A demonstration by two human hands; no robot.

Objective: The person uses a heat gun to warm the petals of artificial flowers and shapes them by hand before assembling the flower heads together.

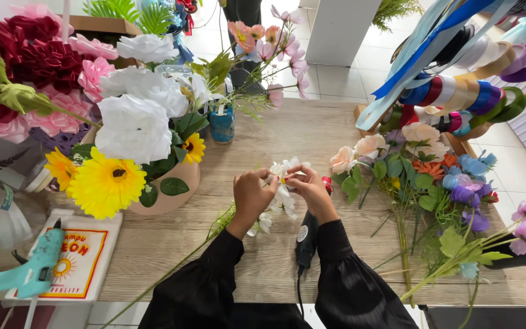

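A flat white card [83, 262] with a red and yellow label lies well left of the hands, under a teal glue gun [22, 274]. The left hand [252, 195] and right hand [312, 189] meet over the table [312, 131], fingers pinched narrowly on a white flower sprig [282, 183] between them.

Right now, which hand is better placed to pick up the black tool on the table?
Probably the right hand: the black tool lies just beneath its wrist. The left hand sits farther off, and both pinch the white flower.

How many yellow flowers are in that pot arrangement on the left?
3. A large yellow flower at the front, a smaller one at its left, another on the right above the pot. More may be hidden.
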